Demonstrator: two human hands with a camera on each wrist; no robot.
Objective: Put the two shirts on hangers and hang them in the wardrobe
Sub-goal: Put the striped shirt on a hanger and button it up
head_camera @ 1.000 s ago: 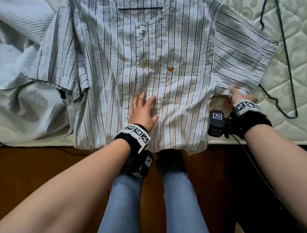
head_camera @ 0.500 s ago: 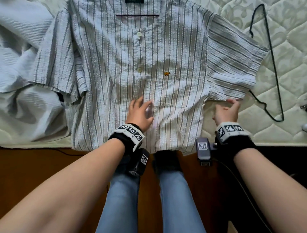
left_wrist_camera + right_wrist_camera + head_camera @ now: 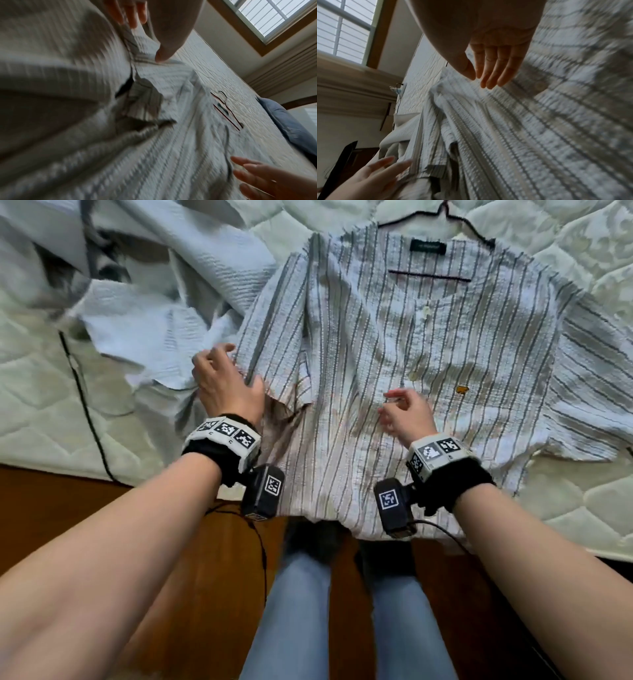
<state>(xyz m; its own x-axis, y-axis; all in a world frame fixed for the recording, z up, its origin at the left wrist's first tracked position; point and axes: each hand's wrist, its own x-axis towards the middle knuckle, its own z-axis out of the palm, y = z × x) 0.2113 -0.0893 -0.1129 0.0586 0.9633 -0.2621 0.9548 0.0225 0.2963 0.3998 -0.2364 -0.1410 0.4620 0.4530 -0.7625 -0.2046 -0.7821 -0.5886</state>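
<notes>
Though blurred in both wrist views, enough to read. Striped shirt (image 3: 394, 392) spread face up across the centre and right of the head frame on a quilted mattress (image 3: 41, 392), hem hanging over the near edge. Black hanger (image 3: 442, 215) already inside the neck, hook poking out at the top edge, bar showing through the collar opening. Second shirt (image 3: 164, 313), pale and plain, heaped at upper left, partly under the striped one's sleeve; no hanger seen in it. Another hanger (image 3: 85, 402) lying at left on the mattress, only its thin black wire showing.

Left hand (image 3: 227, 381) at the striped shirt's left sleeve, fingers bent onto the sleeve edge; pinch or plain press, cannot tell from any view. Right hand (image 3: 406, 414) low over the shirt front near the button line, fingers relaxed and nearly straight, holding nothing.

Handling, judged: crinkled thin cloth, light, limp, no stiffness to speak of; likely to slide off the hanger's shoulders if lifted by the fabric. Best hold probably the hanger hook, other hand steadying a shoulder seam. Sleeve at left folded under, worth flattening first. Buttons small; tugging at the placket could gape it.
</notes>
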